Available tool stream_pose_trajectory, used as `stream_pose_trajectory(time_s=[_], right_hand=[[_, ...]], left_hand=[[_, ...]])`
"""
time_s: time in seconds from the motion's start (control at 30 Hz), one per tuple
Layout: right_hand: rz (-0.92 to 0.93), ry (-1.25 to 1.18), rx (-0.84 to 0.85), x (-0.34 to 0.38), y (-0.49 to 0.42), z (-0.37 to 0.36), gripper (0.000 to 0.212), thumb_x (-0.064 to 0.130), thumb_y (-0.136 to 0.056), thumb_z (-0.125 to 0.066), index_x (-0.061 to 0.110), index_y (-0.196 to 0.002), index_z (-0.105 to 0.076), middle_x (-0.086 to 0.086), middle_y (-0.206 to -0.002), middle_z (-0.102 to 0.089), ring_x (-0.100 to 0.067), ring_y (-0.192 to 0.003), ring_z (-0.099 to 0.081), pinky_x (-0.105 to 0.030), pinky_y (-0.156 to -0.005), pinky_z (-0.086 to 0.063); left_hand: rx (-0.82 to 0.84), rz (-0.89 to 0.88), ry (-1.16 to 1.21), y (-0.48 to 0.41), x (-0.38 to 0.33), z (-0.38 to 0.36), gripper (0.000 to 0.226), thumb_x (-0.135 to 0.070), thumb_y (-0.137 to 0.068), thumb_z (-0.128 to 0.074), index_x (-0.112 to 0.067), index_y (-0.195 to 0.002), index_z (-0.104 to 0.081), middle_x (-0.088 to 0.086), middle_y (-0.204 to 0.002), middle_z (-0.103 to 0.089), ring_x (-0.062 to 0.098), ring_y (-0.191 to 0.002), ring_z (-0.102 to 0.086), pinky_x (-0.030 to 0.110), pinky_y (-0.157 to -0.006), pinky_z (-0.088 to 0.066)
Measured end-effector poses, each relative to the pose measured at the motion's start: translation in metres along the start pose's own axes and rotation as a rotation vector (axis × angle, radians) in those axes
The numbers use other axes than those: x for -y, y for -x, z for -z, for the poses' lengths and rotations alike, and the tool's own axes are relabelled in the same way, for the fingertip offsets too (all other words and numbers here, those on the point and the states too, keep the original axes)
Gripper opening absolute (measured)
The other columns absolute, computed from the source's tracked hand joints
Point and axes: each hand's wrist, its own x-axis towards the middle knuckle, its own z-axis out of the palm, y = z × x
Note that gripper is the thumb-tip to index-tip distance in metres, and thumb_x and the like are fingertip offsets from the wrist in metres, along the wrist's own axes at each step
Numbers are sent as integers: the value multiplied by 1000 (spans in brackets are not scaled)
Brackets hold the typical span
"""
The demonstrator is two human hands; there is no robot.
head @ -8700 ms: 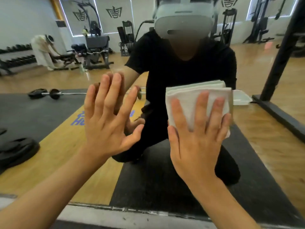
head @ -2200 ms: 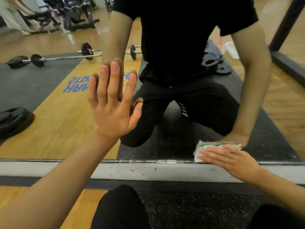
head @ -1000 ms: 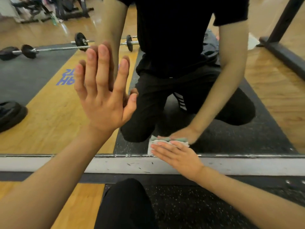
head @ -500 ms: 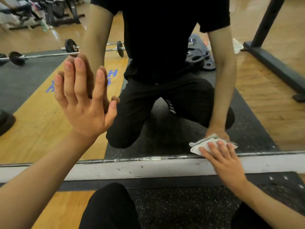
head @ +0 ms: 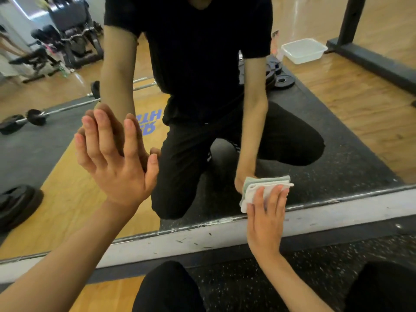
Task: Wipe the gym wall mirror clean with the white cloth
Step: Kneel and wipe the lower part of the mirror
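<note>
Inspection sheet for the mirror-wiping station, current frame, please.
Surface: large gym wall mirror, scuffed pale strip along its bottom edge.
Job's things: folded white cloth against the glass near the bottom edge.
Clutter: reflected only: barbell, black weight plates, clear plastic tub.
Hands: left hand flat on glass, fingers straight; right hand presses cloth with straight fingers.
Cables: nothing seen.
Surroundings: speckled black rubber mat, wooden floor.

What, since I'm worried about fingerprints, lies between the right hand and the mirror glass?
The folded white cloth: the right hand presses it flat against the mirror near its bottom edge, as the head view shows.
</note>
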Motion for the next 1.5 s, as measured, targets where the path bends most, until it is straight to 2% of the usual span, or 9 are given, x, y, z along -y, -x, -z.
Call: stream_pose_trajectory(time_s=[0.13, 0.2, 0.37, 0.57, 0.67, 0.83, 1.03, 1.23, 1.5], right_hand=[[-11, -199, -126, 70, -54, 31, 70, 36, -114, -33, 26, -167, 11, -8, -172, 25, -40, -158, 20, -64, -127, -8], [106, -193, -244, 103, -101, 53, 57, 35, -116, -26, 21, -167, -5, -16, -172, 12, -40, -157, 22, -58, -128, 5], [265, -72, -309, 76, -111, 52, 57, 40, -116, -22, 28, -168, -1, -7, -174, 19, -35, -159, 19, -55, -129, 6], [-324, -233, -202, 1, -13, -10, 63, 43, -114, -18, 33, -166, 16, -5, -173, 25, -34, -161, 13, -71, -123, -22], [-456, -379, -266, 29, -26, -1, 65, 35, -114, -20, 38, -162, 24, -13, -173, 19, -36, -161, 12, -64, -128, -15], [-25, -243, -457, 114, -129, 63, 56, 23, -112, -31, 9, -163, -12, -30, -167, -6, -57, -153, 0, -57, -129, 4], [431, 33, -414, 102, -170, 100, 54, 35, -115, -28, 25, -167, -16, -11, -174, 1, -44, -160, 6, -57, -129, 3], [399, 217, -112, -13, -86, 61, 47, 39, -116, -24, 25, -160, -28, -6, -177, 8, -38, -161, 8, -65, -123, -13], [619, 258, -248, 111, -204, 151, 63, 35, -110, -38, 29, -168, -14, -10, -176, 0, -33, -160, 14, -54, -130, 5]], left_hand=[[7, 5, 4, 0, 0, 1, 69, -47, -107, -29, -19, -169, -17, 29, -160, -21, 28, -164, -2, 50, -131, -10], [6, 6, 21, -1, -1, 0, 68, -47, -107, -29, -19, -169, -18, 27, -162, -19, 28, -164, -3, 50, -131, -10], [17, 2, 32, -2, -1, 2, 70, -47, -106, -31, -20, -169, -17, 14, -175, -6, 26, -164, -1, 49, -132, -7], [-1, 26, 27, 0, -4, 0, 71, -46, -105, -30, -22, -169, -14, 24, -163, -15, 25, -164, 0, 48, -132, -7], [-4, 26, 33, 1, -4, -1, 70, -46, -105, -30, -22, -169, -14, 23, -165, -13, 25, -164, 0, 49, -132, -7], [-10, -9, 33, 2, -2, -2, 72, -46, -104, -34, -20, -169, -18, 10, -178, -3, 30, -164, -6, 51, -131, -11], [-10, 0, 60, 4, -1, 1, 69, -43, -106, -38, -17, -168, -25, 12, -177, -9, 32, -163, -12, 55, -129, -16], [-16, 3, 71, 0, -3, 0, 70, -42, -105, -42, -19, -168, -24, 11, -177, -9, 31, -164, -10, 53, -129, -13], [10, 11, 84, -2, -5, 6, 76, -39, -101, -53, -17, -168, -25, 13, -176, -12, 32, -163, -11, 52, -131, -12]])
